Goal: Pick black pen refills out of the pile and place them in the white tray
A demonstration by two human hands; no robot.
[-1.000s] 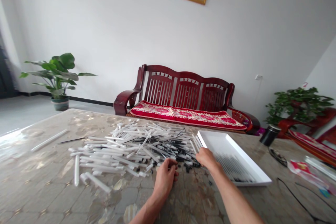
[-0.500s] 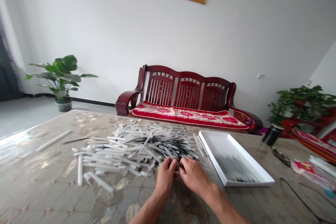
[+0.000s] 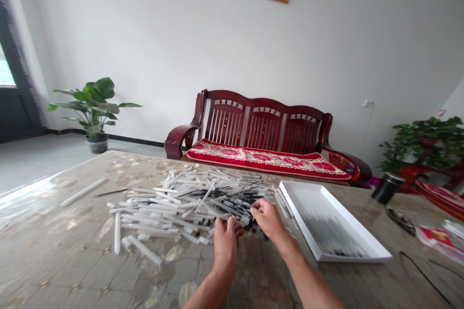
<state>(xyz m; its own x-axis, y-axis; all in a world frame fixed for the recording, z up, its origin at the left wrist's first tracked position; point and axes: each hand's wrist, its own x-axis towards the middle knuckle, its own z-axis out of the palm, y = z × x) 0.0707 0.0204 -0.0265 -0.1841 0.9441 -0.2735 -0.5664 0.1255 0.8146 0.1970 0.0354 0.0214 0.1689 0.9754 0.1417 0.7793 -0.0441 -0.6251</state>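
A large heap of white plastic tubes (image 3: 155,219), which look like pen barrels, spreads over the table. Thin black rods (image 3: 235,199), resembling pen refills, lie mixed into its right side. At the heap's near edge my left hand (image 3: 225,241) is closed, with a pale tube between its thumb and fingers. My right hand (image 3: 268,218) hovers over the black rods, thumb and fingertips pinched together; what they grip is too small to make out. To the right, a white shallow box (image 3: 353,212) contains a row of thin, clear-and-dark sticks (image 3: 328,231).
The patterned table (image 3: 87,265) bears a loose tube (image 3: 83,192) and a dark rod (image 3: 110,192) at left. A black cylinder (image 3: 387,188), a cable (image 3: 402,222) and a plastic packet (image 3: 440,241) sit at right. Behind stands a red wooden bench (image 3: 261,125).
My hands have moved apart. The right one has risen forward and right over the black rods, while the left stays near the heap's edge. The view has shifted slightly left.
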